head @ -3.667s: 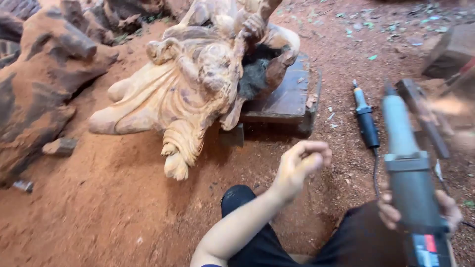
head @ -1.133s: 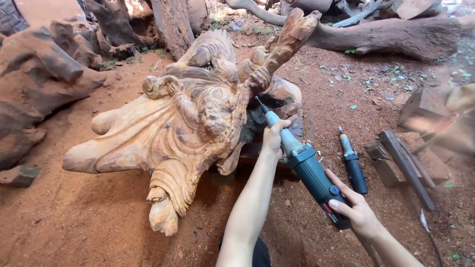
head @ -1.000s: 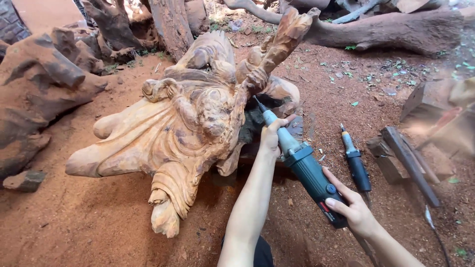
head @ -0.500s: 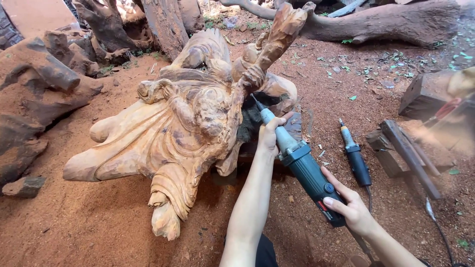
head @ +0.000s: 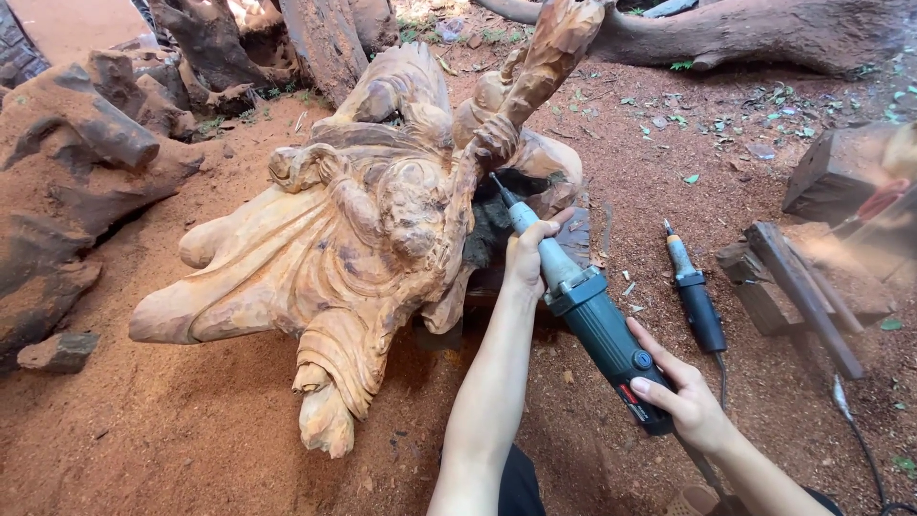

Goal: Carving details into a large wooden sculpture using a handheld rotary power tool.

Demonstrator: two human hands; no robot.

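Head view, looking down: nearest to me, my right hand (head: 690, 409) wraps the rear of the blue-green die grinder (head: 590, 323), fingers curled over its body near the small button, so the weight sits in that palm. Further forward my left hand (head: 525, 254) closes around the grinder's slim grey neck, which lets me steer the bit (head: 499, 186) finely. The bit points up into the dark hollow beside the pale wooden carving (head: 363, 239), which lies tilted on the red sawdust ground (head: 172, 440) on a dark block I can barely make out. A second, smaller grinder (head: 694, 296) lies just right of mine, within reach. Whether the bit touches wood I cannot tell; the hollow is in shadow. At the right edge, a wooden bench (head: 793, 277) is blurred. Beyond, rough stumps (head: 86, 162) and a log (head: 764, 33) are cut off by the frame.
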